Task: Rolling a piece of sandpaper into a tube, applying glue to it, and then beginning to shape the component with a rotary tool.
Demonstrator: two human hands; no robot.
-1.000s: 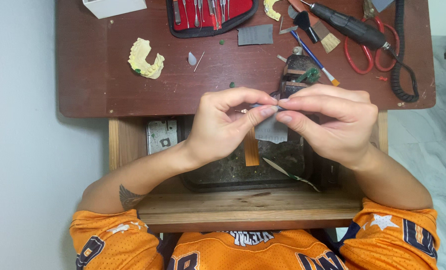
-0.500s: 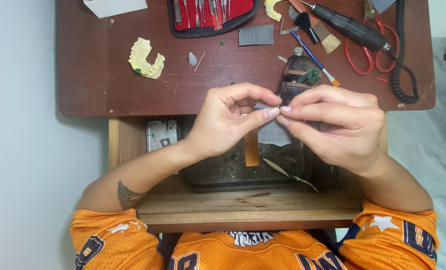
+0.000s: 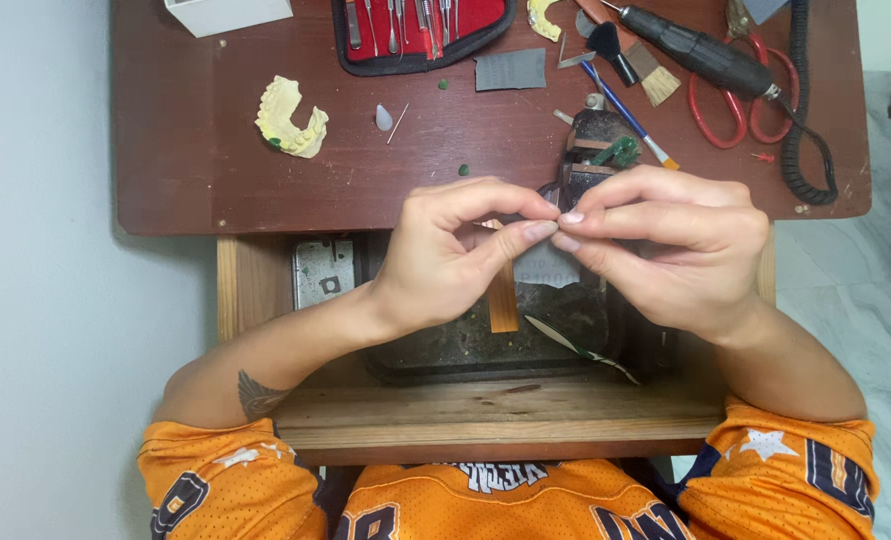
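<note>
A small piece of sandpaper (image 3: 546,262), light and floppy, is pinched at its top edge by both hands' fingers (image 3: 541,230) at frame centre.

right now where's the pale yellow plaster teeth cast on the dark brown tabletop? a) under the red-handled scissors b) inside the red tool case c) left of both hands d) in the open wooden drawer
c: the pale yellow plaster teeth cast lies on the dark brown tabletop, up and left of the left hand and right hand, apart from the red tool case.
</note>
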